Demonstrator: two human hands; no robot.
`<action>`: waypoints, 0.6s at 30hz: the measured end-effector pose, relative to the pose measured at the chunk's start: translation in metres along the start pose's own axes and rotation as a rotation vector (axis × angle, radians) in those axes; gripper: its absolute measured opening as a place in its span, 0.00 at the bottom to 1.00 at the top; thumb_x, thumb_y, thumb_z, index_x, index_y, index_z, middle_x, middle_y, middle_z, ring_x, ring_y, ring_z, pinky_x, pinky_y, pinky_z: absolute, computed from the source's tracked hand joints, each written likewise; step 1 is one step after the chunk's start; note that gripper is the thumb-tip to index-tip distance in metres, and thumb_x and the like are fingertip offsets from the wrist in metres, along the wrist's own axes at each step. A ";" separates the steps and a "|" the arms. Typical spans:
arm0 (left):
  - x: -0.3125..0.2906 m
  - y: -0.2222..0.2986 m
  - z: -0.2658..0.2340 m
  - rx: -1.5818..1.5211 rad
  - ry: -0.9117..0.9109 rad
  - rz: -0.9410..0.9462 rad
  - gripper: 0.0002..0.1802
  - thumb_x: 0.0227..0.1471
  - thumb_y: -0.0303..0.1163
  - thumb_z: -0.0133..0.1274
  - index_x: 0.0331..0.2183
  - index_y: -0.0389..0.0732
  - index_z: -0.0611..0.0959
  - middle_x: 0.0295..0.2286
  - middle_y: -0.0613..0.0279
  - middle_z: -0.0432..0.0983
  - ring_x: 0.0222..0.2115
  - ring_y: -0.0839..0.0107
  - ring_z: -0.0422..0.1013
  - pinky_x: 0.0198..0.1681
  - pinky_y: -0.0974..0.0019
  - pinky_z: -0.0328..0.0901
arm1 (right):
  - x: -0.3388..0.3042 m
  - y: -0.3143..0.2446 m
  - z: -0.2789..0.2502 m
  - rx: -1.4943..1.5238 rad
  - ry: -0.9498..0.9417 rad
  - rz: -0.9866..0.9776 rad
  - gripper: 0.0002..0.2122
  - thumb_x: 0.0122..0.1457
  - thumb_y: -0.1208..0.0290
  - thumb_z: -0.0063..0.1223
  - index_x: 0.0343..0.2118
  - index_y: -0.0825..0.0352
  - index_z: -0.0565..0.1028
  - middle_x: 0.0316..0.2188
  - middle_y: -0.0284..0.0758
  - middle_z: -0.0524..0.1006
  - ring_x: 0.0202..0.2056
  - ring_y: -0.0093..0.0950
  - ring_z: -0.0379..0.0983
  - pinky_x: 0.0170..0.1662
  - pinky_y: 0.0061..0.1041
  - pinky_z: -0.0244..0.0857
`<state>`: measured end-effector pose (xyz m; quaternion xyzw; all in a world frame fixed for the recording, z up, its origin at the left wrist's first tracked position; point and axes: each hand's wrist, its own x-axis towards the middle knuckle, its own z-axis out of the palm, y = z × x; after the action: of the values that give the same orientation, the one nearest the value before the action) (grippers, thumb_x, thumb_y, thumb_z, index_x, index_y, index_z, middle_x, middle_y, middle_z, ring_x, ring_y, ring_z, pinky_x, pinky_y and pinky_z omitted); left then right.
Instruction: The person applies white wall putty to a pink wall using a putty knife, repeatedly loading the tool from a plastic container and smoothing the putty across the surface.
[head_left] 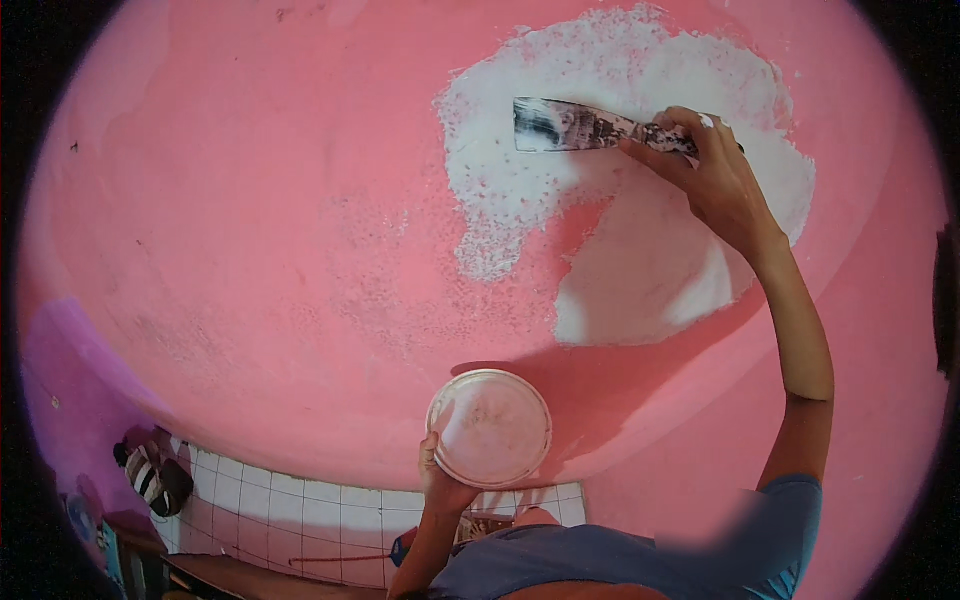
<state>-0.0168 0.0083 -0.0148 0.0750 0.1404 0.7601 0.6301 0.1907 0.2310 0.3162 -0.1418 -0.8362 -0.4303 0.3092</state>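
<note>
My right hand is closed round the handle of a putty knife, its wide blade pointing left and smeared with white and dark stains. The blade lies against or just off a pink wall, over a rough-edged patch of white putty; whether it touches cannot be made out. White smears mark the fingers. Lower down, my left hand grips the rim of a round, shallow whitish lid, its thumb over the left edge. A pale film covers the lid's face.
White floor tiles run along the foot of the wall. A dark and striped bundle rests at the lower left, near a purple wall. A thin reddish stick lies on the tiles beside a blue object.
</note>
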 end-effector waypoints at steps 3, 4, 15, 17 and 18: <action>0.000 -0.001 -0.001 -0.002 -0.022 -0.014 0.40 0.47 0.53 0.47 0.59 0.46 0.60 0.56 0.51 0.58 0.55 0.51 0.58 0.56 0.43 0.56 | -0.007 0.009 -0.001 0.012 0.039 -0.011 0.25 0.49 0.81 0.50 0.50 0.46 0.73 0.43 0.37 0.68 0.38 0.37 0.67 0.43 0.34 0.64; -0.001 -0.001 0.000 0.010 0.004 0.011 0.40 0.47 0.54 0.47 0.58 0.46 0.60 0.56 0.51 0.59 0.55 0.51 0.58 0.56 0.43 0.56 | -0.014 0.017 -0.002 0.018 0.066 0.018 0.25 0.49 0.82 0.50 0.50 0.46 0.73 0.43 0.37 0.69 0.38 0.38 0.67 0.43 0.34 0.64; -0.002 -0.006 0.014 0.082 -0.003 -0.006 0.42 0.44 0.54 0.50 0.58 0.45 0.62 0.55 0.53 0.60 0.55 0.53 0.58 0.57 0.45 0.56 | -0.010 0.003 0.004 0.083 0.109 0.015 0.27 0.48 0.85 0.49 0.51 0.49 0.72 0.39 0.39 0.71 0.38 0.39 0.66 0.43 0.34 0.64; -0.003 -0.008 0.015 0.051 0.015 0.010 0.41 0.45 0.53 0.50 0.58 0.45 0.62 0.55 0.53 0.60 0.55 0.53 0.59 0.57 0.45 0.55 | -0.001 -0.001 0.004 0.116 0.073 0.015 0.27 0.48 0.85 0.49 0.51 0.50 0.72 0.40 0.40 0.70 0.40 0.39 0.66 0.45 0.32 0.64; -0.004 -0.007 0.014 0.056 0.014 0.017 0.41 0.45 0.53 0.50 0.58 0.45 0.62 0.55 0.53 0.60 0.55 0.53 0.59 0.57 0.45 0.55 | -0.005 0.004 0.010 0.117 0.081 0.016 0.27 0.48 0.85 0.49 0.51 0.50 0.72 0.40 0.40 0.70 0.40 0.39 0.66 0.45 0.32 0.64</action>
<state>-0.0055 0.0068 -0.0038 0.0886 0.1652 0.7617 0.6202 0.1925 0.2416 0.3111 -0.1124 -0.8455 -0.3834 0.3542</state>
